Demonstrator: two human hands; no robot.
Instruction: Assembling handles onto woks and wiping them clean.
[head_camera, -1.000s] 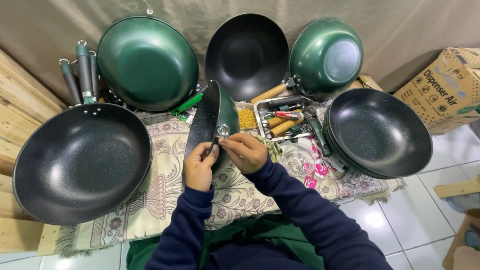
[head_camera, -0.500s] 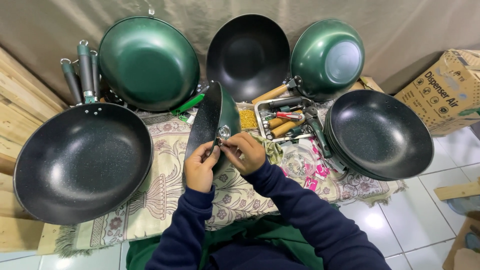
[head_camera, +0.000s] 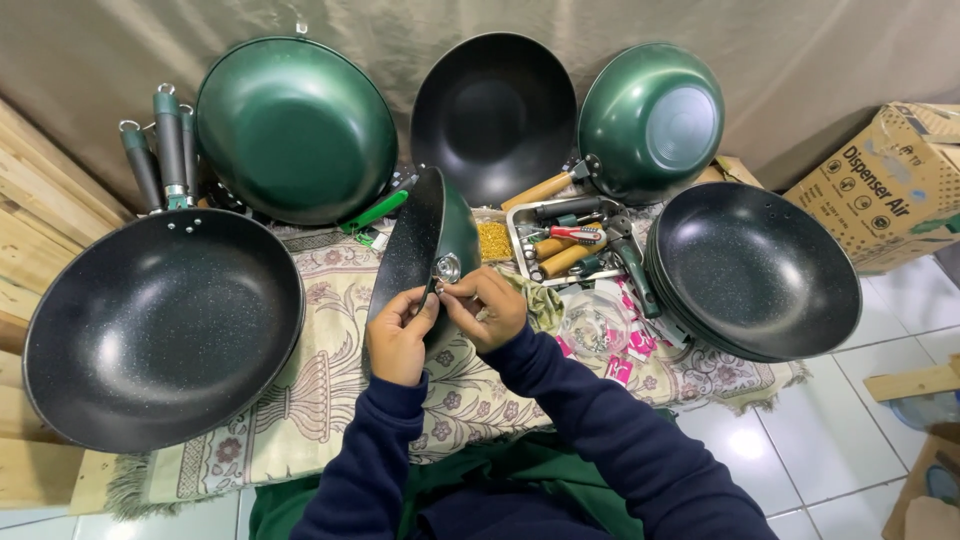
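Left hand (head_camera: 400, 335) gripping rim of edge-up green wok (head_camera: 425, 245); right hand (head_camera: 488, 305) pinching small metal fitting (head_camera: 447, 268) at that rim. Step judged: fastening fitting. Next, likely: steady wok, turn fitting tight.

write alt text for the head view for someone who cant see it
Both hands, left hand and right hand, hold a green wok on edge at its small metal fitting. More woks and a tray of tools surround it on a patterned cloth.
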